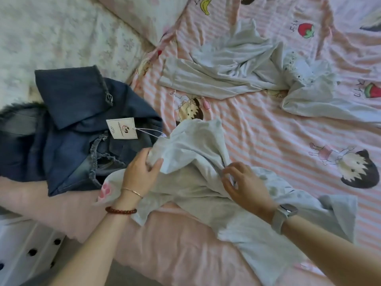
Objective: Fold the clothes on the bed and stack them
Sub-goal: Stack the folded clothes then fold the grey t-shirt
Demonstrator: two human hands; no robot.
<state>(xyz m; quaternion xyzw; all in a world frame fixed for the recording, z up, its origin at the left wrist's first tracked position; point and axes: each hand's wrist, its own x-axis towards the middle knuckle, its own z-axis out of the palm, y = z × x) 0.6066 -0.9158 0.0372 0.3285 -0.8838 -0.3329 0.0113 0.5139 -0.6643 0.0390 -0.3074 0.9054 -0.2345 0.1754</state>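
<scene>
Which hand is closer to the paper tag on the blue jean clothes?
Left. The left hand grips the pale garment just below and right of the paper tag. The right hand pinches the same garment, much farther right.

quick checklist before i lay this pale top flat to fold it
1. Left hand grips the pale top: ok.
2. Right hand pinches the same top: ok.
3. Top free of the denim garment: not ok, its edge overlaps the denim and hang tag.
4. Top smoothed out: not ok, bunched and creased.
5. Bare striped sheet close by to spread it on: ok.
6. White garments out of the way: ok, they lie farther up the bed.
</scene>
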